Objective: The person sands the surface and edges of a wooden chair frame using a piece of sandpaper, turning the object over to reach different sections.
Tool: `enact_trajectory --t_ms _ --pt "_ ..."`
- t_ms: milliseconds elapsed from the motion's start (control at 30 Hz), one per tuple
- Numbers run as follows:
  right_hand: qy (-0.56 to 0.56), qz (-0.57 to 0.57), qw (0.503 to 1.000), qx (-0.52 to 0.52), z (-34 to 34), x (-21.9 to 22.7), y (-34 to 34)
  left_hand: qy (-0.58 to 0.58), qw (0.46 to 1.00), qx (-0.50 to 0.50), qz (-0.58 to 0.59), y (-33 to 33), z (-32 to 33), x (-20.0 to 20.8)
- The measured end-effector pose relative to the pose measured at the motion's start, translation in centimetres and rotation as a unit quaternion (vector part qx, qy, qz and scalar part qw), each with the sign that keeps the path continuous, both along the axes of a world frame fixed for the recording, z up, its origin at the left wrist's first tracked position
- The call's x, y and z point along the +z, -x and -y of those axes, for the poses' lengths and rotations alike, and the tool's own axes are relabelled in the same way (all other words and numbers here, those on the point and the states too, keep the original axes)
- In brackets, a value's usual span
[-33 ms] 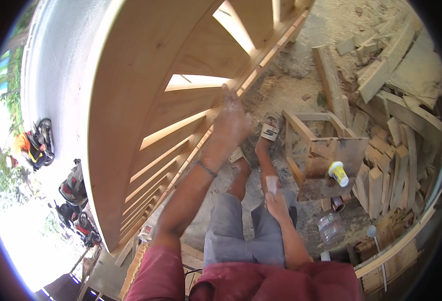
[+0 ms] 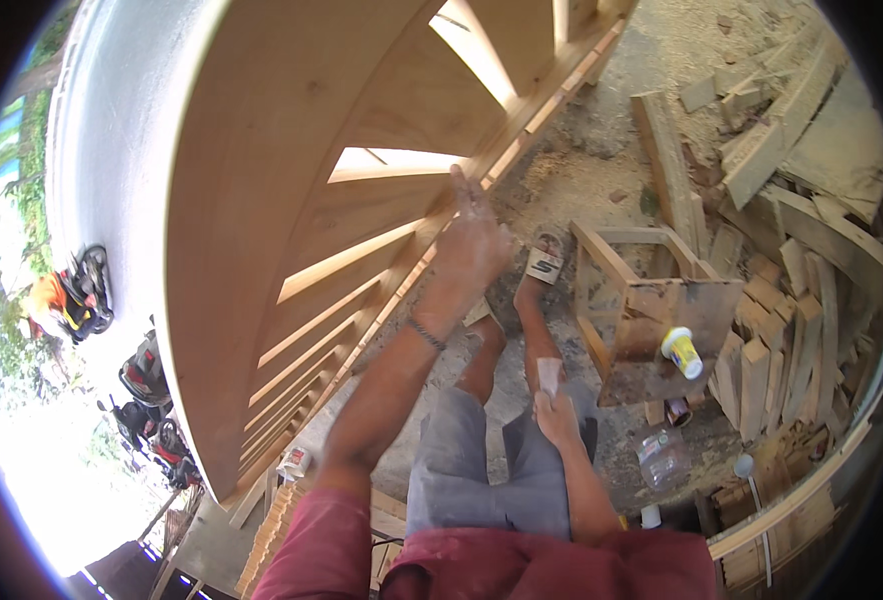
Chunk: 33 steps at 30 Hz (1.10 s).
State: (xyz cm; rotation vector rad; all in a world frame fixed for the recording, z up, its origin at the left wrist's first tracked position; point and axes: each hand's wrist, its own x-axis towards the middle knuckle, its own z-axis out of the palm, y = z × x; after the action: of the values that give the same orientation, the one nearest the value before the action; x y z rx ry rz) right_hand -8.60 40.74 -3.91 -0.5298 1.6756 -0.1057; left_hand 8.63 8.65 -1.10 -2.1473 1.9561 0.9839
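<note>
Pale, smooth planed timber fills the view: a slatted wooden frame with long thin battens. My left hand is raised against its edge, fingers straight and flat on the wood, gripping nothing. I see no change between the two pictures, so the work reads as paused at the same batten. Low beside my knee, my right hand pinches a small pale folded piece, perhaps sandpaper. Right of it a rough stool carries a white-and-yellow pot.
</note>
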Motion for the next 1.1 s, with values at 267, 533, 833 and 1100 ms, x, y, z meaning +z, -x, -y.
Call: enact_trajectory --t_ms 267,533,833,1100 --pt "-0.019 -0.047 0.999 -0.015 -2.8 -1.0 -0.8 0.134 0.986 0.089 -0.046 2.5 1.7 -6.3" --pt "-0.036 -0.025 0.997 -0.064 -2.3 -0.8 -1.0 0.113 0.989 0.055 -0.083 1.9 -0.1 -6.0" --pt "-0.022 -0.012 0.997 -0.079 -1.6 -0.5 -1.6 0.091 0.991 0.051 -0.084 2.4 -1.8 -5.6" --pt "-0.012 -0.023 0.998 -0.061 -2.2 -1.0 -1.8 0.156 0.976 0.126 -0.081 -4.1 -9.1 -4.3"
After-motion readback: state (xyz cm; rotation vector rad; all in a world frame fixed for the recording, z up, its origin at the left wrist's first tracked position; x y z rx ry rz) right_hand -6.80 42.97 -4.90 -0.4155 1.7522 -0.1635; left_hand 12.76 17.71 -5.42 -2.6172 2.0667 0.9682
